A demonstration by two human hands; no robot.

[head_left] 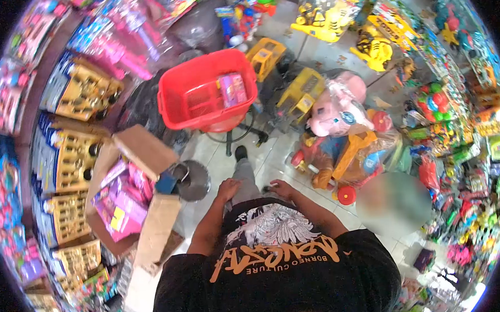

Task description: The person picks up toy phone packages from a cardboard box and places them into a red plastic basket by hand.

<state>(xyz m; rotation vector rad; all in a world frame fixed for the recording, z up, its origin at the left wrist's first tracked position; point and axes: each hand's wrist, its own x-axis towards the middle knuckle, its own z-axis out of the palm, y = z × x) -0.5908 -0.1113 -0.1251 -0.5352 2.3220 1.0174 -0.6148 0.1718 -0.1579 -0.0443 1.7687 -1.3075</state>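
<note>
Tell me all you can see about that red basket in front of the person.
The red basket looks like moulded plastic, rectangular with rounded corners, a thick rim and slotted walls. It sits upright on a round stool with dark metal legs, ahead of the person's foot. It is open-topped and nearly bare inside: one pink boxed toy leans against its right inner wall. Neither hand touches it; the left hand and right hand are lower down, near the person's waist. Yellow toy trucks stand just beside it.

Toy shop, packaged toys [77, 91], red basket [201, 91]
</note>
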